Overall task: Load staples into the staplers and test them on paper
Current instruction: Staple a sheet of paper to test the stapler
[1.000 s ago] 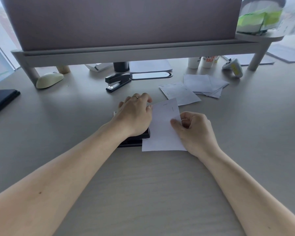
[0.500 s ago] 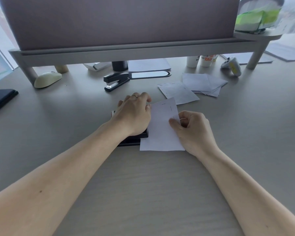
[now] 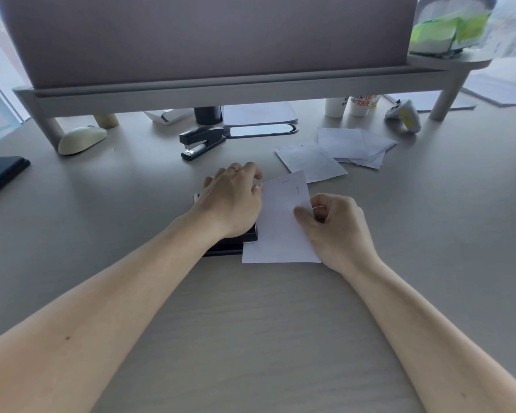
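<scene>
My left hand (image 3: pixel 233 201) lies palm-down on top of a black stapler (image 3: pixel 236 244) at the desk's middle, covering most of it. A white sheet of paper (image 3: pixel 279 231) with two staples near its top edge has its left edge at the stapler. My right hand (image 3: pixel 335 226) pinches the sheet's right edge between thumb and fingers. A second black stapler (image 3: pixel 201 142) lies untouched farther back, under the monitor shelf.
Loose white paper pieces (image 3: pixel 310 160) and a fanned stack (image 3: pixel 355 147) lie back right. A cream mouse (image 3: pixel 81 139), a black phone (image 3: pixel 0 174), paper cups (image 3: pixel 352 105), a white controller (image 3: pixel 404 114) and the grey shelf (image 3: pixel 221 90) ring the desk.
Both hands hold nearly the same pose over the stapler and sheet; only the camera view drifts slightly.
</scene>
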{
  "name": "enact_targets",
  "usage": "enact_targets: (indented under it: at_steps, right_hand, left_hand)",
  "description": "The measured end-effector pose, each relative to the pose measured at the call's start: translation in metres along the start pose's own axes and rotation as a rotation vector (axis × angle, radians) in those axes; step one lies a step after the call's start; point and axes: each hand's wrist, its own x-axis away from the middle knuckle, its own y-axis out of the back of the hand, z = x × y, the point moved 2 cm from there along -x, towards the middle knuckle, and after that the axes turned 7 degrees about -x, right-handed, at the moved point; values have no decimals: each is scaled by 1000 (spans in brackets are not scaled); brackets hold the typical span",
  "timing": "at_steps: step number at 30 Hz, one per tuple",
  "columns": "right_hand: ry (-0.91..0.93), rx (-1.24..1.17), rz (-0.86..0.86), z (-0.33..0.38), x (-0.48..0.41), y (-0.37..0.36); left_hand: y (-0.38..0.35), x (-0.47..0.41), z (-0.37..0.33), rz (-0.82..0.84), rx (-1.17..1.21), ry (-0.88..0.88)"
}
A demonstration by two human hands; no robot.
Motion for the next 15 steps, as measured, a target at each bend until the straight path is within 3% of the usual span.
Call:
enact_targets:
  at_steps: [15]
  right_hand:
    - [6,36,-3,0,0,0]
  left_hand:
    - [-3,2,-8,43,-79,-9]
